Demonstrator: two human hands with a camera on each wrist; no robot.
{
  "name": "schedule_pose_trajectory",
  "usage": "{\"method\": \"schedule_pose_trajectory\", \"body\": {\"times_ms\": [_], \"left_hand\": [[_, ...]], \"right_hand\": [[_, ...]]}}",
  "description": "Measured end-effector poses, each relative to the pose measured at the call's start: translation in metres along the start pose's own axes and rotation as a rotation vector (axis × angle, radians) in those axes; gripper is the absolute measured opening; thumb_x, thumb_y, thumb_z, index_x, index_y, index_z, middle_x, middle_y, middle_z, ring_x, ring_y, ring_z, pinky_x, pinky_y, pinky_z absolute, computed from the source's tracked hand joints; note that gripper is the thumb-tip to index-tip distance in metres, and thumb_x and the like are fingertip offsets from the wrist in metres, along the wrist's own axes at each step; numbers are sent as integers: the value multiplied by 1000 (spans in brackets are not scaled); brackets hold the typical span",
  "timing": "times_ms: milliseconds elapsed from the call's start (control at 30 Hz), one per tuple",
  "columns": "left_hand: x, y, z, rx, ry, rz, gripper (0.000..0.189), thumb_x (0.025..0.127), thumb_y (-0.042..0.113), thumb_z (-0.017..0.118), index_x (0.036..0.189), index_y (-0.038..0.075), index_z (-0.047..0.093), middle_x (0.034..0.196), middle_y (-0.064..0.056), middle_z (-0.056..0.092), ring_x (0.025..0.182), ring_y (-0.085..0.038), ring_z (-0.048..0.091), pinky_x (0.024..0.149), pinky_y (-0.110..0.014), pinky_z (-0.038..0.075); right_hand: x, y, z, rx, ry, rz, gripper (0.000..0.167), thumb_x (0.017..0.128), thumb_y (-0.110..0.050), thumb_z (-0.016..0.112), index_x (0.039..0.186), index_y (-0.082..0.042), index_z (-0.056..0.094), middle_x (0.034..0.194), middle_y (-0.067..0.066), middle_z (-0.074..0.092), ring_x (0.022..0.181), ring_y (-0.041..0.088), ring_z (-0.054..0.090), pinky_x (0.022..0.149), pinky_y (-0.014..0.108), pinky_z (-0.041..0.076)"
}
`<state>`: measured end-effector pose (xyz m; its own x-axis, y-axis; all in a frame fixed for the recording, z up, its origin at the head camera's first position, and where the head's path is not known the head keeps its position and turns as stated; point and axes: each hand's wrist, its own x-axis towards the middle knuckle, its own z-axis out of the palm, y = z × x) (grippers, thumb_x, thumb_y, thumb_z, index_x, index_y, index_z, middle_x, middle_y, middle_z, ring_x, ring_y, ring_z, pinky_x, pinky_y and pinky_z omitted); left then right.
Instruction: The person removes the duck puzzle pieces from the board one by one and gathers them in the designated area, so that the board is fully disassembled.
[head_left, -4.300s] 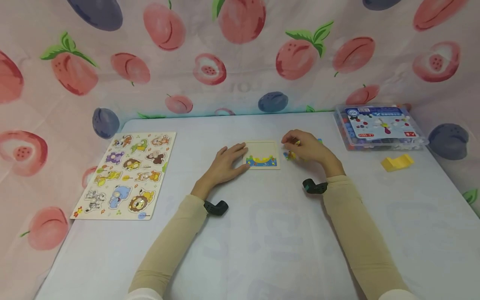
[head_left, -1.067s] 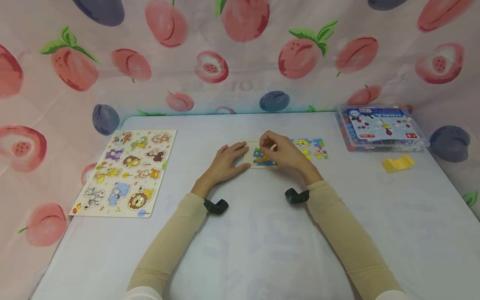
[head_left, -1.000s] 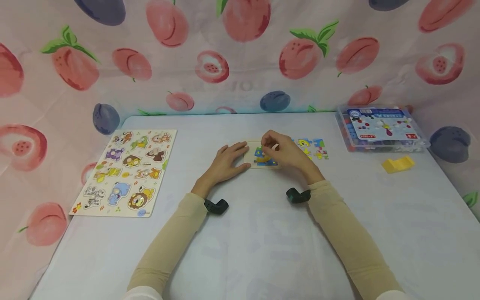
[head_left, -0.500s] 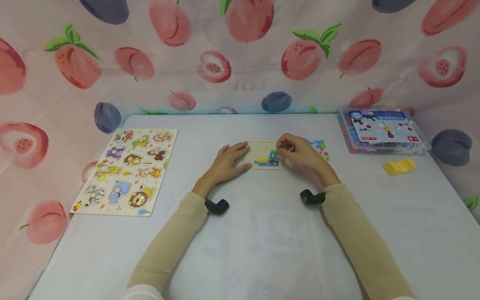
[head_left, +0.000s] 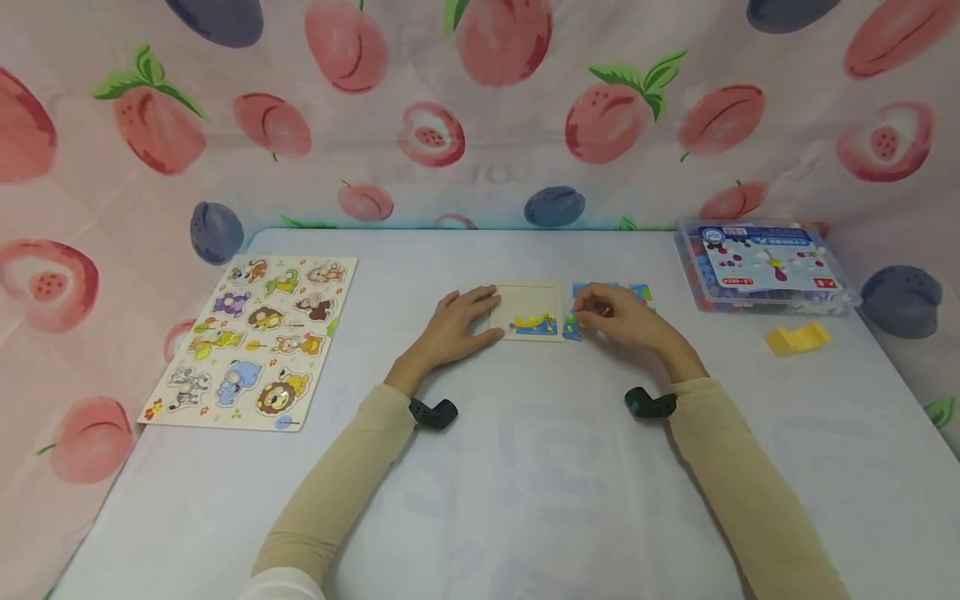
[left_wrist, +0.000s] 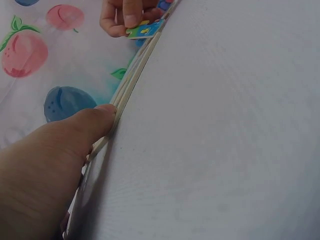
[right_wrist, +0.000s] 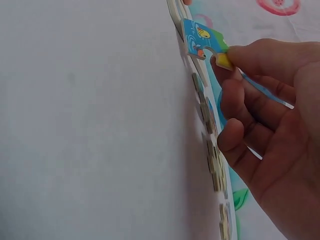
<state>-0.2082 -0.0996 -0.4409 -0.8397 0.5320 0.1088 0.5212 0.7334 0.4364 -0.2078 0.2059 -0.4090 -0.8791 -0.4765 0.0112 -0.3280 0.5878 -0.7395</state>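
Note:
A small wooden puzzle tray point(head_left: 525, 287) lies flat at mid-table, with blue and yellow jigsaw pieces point(head_left: 536, 323) along its lower right. My left hand point(head_left: 457, 329) rests at the tray's left side, fingers stretched out and touching its edge; the thumb lies on the rim in the left wrist view. Just right of the tray, my right hand point(head_left: 618, 317) pinches a blue, green and yellow jigsaw piece point(right_wrist: 202, 37) between thumb and forefinger. That piece is tilted, with small fish printed on it. Loose jigsaw pieces point(head_left: 641, 292) lie behind and partly hidden by this hand.
On the left lies a large animal peg board point(head_left: 251, 342). A clear plastic box point(head_left: 765, 262) with a printed label stands at the back right, and a yellow block point(head_left: 798, 338) sits in front of it. A patterned fruit cloth point(head_left: 480, 108) hangs behind the table.
My right hand has moved from over the tray to its right side, carrying the jigsaw piece. The blue row in the tray is shorter on the left than in the earliest frame. My left hand stays put.

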Motion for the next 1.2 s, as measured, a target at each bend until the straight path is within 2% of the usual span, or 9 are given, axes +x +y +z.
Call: {"method": "schedule_pose_trajectory", "body": {"times_ms": [200,567,1200], "left_hand": [[-2,1,-1,-4,1,-6,62,90,43,60,142,13,44,153,-3,35,142,-19,30,118,-48,13],[-3,2,-1,-7,2,-7,62,90,42,59,142,13,44,153,-3,35,142,-19,30,118,-48,13],[0,1,0,-10,-5,-7,61,91,43,59,143,14,43,153,-2,35,143,-18,29,118,-46,12]], "right_hand": [[-7,4,-4,3,-49,41,12,93,-18,61,100,-8,60,99,7,62,89,17,55,76,21,45],[-13,7,-8,-10,-121,61,15,93,-17,60,105,-10,63,100,7,63,90,18,54,78,21,45],[-13,-2,-5,-129,-107,58,8,92,-11,60,98,-9,64,92,5,63,83,18,52,73,26,45]]}}
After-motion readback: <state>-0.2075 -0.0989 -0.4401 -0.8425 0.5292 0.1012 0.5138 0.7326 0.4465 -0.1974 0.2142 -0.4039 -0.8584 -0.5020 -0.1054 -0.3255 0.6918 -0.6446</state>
